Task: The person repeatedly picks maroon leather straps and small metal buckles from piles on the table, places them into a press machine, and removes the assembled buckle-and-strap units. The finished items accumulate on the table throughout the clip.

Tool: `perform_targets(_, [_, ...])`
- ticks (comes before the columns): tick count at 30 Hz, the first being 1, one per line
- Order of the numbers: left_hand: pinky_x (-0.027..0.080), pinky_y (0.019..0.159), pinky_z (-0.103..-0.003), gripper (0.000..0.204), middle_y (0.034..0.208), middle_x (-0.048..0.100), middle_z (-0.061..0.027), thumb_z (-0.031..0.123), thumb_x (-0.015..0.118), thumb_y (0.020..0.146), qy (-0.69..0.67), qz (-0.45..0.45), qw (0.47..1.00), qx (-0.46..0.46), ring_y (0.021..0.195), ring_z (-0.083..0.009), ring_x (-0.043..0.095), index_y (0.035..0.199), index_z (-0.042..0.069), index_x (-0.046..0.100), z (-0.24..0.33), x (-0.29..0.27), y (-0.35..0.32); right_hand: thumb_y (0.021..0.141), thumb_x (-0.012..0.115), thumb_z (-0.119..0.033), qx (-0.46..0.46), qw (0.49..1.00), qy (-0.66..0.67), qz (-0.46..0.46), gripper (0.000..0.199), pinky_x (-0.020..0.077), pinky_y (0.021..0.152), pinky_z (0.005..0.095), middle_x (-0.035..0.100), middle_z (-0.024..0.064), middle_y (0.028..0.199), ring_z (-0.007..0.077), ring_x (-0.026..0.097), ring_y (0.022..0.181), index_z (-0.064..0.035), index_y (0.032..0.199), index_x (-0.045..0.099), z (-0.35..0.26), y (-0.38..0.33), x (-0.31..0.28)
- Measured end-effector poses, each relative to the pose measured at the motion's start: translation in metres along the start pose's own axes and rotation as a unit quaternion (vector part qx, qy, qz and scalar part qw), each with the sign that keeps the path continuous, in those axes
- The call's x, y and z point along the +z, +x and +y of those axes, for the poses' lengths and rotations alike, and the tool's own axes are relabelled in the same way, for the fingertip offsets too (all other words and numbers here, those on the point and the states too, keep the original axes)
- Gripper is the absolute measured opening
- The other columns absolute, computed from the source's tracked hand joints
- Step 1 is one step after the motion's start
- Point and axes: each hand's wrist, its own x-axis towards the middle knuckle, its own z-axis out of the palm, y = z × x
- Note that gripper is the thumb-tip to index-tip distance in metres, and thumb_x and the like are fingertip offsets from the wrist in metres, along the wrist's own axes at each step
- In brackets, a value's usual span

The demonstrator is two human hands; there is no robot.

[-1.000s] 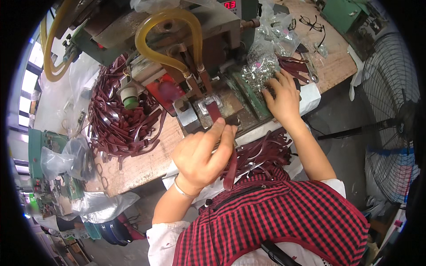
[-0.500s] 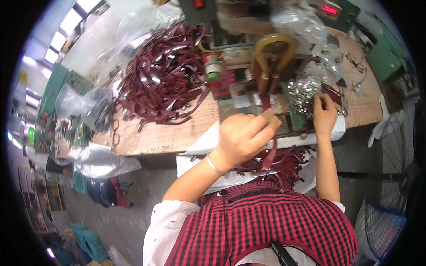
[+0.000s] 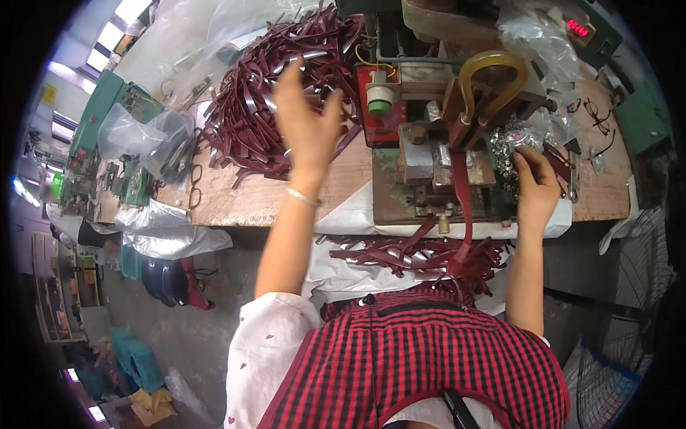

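Note:
My left hand hangs open, fingers spread, over the pile of dark red leather straps on the wooden bench; it holds nothing. My right hand rests beside the small press machine, its fingers curled at a heap of shiny metal fittings; whether it grips one is hidden. A single red strap hangs from the press down to another bundle of straps in my lap.
A curved yellow tube arches over the press, next to a red box with a green button. Clear plastic bags lie at the bench's left end. A pair of glasses lies far right. A fan guard stands lower right.
My left hand left the strap at the press, moved left and up, and opened over the strap pile. The strap now hangs free from the press. My right hand stayed at the fittings.

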Motion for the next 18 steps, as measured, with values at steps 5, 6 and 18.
perform_targets(5, [0.055, 0.082, -0.04, 0.008, 0.098, 0.071, -0.0135, 0.006, 0.076, 0.084, 0.137, -0.319, 0.926, 0.149, 0.092, -0.0333, 0.068, 0.092, 0.005, 0.074, -0.023, -0.074, 0.021, 0.096, 0.071, -0.006, 0.005, 1.0, -0.02, 0.014, 0.017, 0.0508, 0.086, 0.024, 0.075, 0.0043, 0.101, 0.0093, 0.066, 0.093, 0.0018, 0.11, 0.075, 0.011, 0.002, -0.021])
perform_targets(6, [0.054, 0.083, -0.045, 0.005, 0.099, 0.068, -0.0154, 0.01, 0.071, 0.087, 0.235, -0.392, 0.871, 0.178, 0.093, -0.0366, 0.066, 0.089, 0.006, 0.073, -0.04, -0.08, 0.0, 0.096, 0.071, -0.006, -0.002, 0.999, -0.032, 0.016, 0.017, 0.0508, 0.086, 0.0239, 0.075, 0.0044, 0.101, 0.0093, 0.066, 0.093, 0.002, 0.11, 0.075, 0.014, 0.002, -0.022])
perform_targets(18, [0.053, 0.066, -0.032, 0.011, 0.088, 0.071, -0.012, 0.005, 0.075, 0.088, 0.025, -0.159, 0.987, -0.024, 0.073, -0.0244, 0.069, 0.096, 0.003, 0.067, -0.047, -0.027, -0.07, 0.092, 0.072, -0.004, -0.035, 0.993, 0.024, -0.109, 0.02, 0.0521, 0.088, 0.027, 0.075, 0.0068, 0.104, 0.0121, 0.068, 0.096, 0.001, 0.111, 0.072, -0.065, -0.011, 0.007])
